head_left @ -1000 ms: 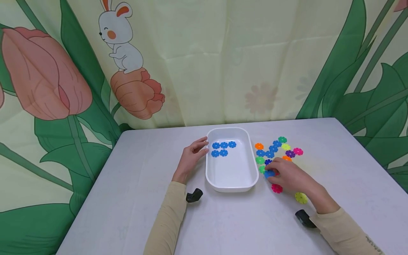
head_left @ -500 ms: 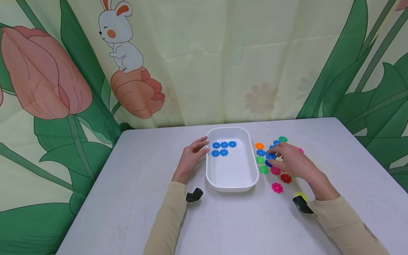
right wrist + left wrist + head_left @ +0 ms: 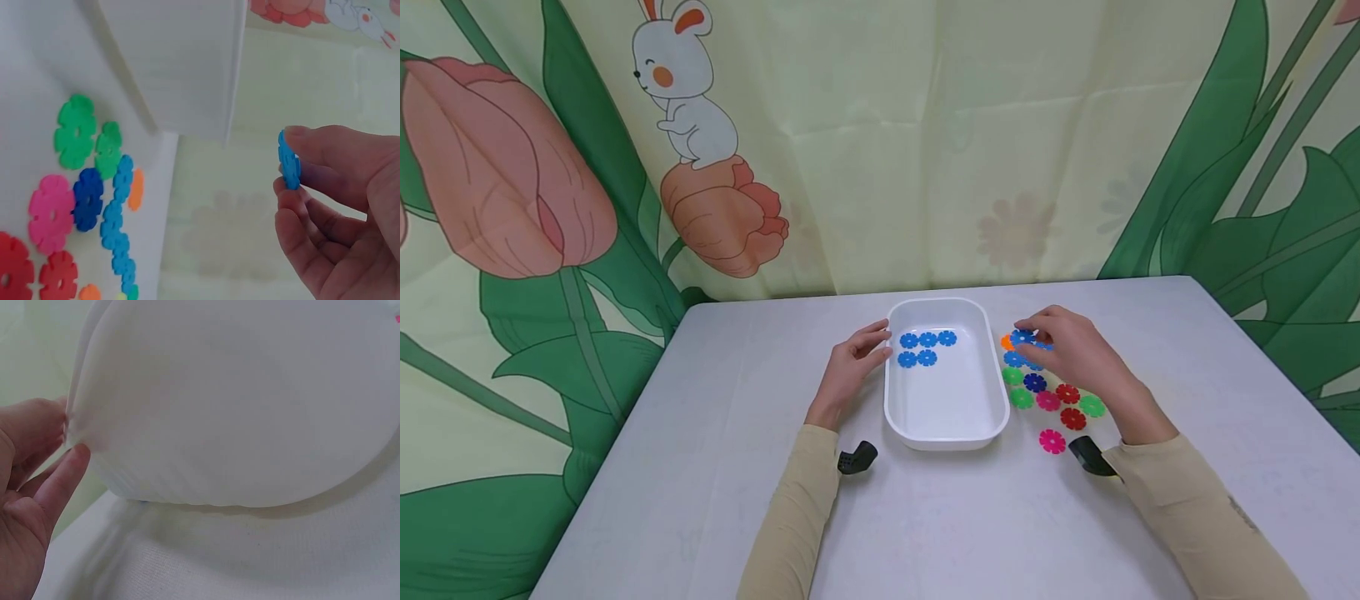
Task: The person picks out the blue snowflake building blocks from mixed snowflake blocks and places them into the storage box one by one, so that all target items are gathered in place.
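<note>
Left hand (image 3: pixel 850 371) touches the white tray (image 3: pixel 951 408) on its left side, fingers relaxed, not curled round it; right hand (image 3: pixel 1075 350) pinches a light-blue disc (image 3: pixel 289 161) between thumb and fingertips. Table (image 3: pixel 700 500) under everything. Tray mid-table, five blue discs (image 3: pixel 927 357) at its far left, three over two. Loose discs just right of it: green discs (image 3: pixel 1021 398), red discs (image 3: pixel 1072 418), more. Held disc is above that pile, outside the tray. Step looks like lifting one disc clear: best keep the edge pinch light, clear the rim, steady the tray.
</note>
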The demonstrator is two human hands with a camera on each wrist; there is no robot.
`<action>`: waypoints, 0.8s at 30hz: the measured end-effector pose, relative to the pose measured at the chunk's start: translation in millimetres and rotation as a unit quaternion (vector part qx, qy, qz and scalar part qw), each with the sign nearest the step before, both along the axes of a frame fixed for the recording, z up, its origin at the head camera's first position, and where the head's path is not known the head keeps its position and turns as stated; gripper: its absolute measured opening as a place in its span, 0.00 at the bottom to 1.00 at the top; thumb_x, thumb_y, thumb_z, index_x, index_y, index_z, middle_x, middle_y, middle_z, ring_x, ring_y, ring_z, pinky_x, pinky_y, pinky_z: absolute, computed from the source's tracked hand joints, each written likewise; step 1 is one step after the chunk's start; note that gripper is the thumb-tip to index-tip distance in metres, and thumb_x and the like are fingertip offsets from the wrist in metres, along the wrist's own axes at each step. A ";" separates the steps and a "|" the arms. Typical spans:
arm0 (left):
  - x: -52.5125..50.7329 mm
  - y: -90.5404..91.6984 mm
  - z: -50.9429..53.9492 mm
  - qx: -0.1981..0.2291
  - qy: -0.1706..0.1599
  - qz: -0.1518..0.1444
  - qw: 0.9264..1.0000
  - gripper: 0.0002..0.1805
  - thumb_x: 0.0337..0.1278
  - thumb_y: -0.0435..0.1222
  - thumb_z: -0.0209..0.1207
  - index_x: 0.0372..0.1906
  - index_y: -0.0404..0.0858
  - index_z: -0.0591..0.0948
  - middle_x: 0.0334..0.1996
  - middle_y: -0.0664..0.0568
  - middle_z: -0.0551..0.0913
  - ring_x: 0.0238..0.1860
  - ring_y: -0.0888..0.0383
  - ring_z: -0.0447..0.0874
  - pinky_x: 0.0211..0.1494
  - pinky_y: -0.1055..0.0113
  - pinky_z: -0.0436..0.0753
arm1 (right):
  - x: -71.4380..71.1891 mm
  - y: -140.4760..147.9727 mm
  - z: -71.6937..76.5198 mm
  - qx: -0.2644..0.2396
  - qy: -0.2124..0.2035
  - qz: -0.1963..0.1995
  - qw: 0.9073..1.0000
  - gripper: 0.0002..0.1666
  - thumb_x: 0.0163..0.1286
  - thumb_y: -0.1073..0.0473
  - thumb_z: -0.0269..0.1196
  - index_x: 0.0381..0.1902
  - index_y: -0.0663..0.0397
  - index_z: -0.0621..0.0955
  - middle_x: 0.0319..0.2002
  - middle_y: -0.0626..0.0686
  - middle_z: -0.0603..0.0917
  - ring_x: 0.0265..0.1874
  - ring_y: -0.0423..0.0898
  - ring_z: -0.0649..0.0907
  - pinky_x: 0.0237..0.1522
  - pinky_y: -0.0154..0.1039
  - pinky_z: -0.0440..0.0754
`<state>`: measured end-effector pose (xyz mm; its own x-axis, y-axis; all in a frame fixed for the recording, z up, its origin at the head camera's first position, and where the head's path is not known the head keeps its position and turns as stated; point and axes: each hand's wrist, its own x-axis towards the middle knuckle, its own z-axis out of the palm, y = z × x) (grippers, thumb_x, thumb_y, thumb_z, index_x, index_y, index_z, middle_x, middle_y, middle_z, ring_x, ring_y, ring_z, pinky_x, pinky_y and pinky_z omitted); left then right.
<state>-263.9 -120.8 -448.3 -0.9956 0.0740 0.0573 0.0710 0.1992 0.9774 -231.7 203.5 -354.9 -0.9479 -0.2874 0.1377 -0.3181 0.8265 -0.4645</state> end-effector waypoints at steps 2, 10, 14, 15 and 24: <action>-0.1 0.0 0.2 0.001 0.001 -0.001 1.000 0.20 0.62 0.42 0.63 0.57 0.41 0.82 0.63 0.68 0.74 0.68 0.60 0.68 0.70 0.58 0.68 | -3.0 -3.0 2.6 -0.006 0.009 -0.001 1.000 0.26 0.61 0.60 0.70 0.56 0.65 0.80 0.50 0.66 0.78 0.46 0.60 0.79 0.39 0.50 0.87; -0.1 0.0 0.6 0.005 0.001 0.001 1.000 0.19 0.62 0.41 0.64 0.57 0.41 0.82 0.63 0.67 0.74 0.68 0.59 0.67 0.70 0.58 0.68 | -16.8 -19.4 11.6 -0.053 0.028 0.005 0.998 0.25 0.60 0.60 0.71 0.55 0.61 0.82 0.45 0.61 0.80 0.41 0.55 0.78 0.36 0.43 0.86; -0.4 -0.3 0.4 0.006 0.001 0.000 1.000 0.19 0.62 0.41 0.64 0.56 0.41 0.83 0.63 0.67 0.74 0.68 0.58 0.67 0.70 0.58 0.68 | -26.6 -29.8 14.5 -0.068 0.020 0.014 0.997 0.24 0.61 0.60 0.71 0.55 0.61 0.82 0.43 0.59 0.81 0.41 0.53 0.78 0.34 0.39 0.84; -0.5 -0.4 0.3 0.006 0.000 -0.001 1.000 0.19 0.62 0.41 0.64 0.56 0.41 0.83 0.63 0.67 0.74 0.68 0.59 0.68 0.69 0.59 0.68 | -29.1 -32.4 14.9 -0.071 0.017 0.017 0.997 0.23 0.61 0.60 0.71 0.54 0.61 0.82 0.42 0.59 0.82 0.40 0.53 0.79 0.34 0.39 0.84; -1.2 -0.1 -0.7 0.005 0.002 -0.003 1.000 0.19 0.62 0.40 0.64 0.57 0.40 0.82 0.63 0.67 0.74 0.68 0.58 0.68 0.70 0.57 0.68 | -49.2 -54.6 12.6 -0.085 -0.009 0.055 0.995 0.21 0.64 0.60 0.68 0.54 0.62 0.83 0.43 0.60 0.82 0.40 0.53 0.79 0.37 0.40 0.83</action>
<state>-265.1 -120.9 -449.1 -0.9949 0.0799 0.0620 0.0763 0.1896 0.9789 -280.9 148.8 -342.3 -0.9145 -0.3641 0.1766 -0.3931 0.6955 -0.6015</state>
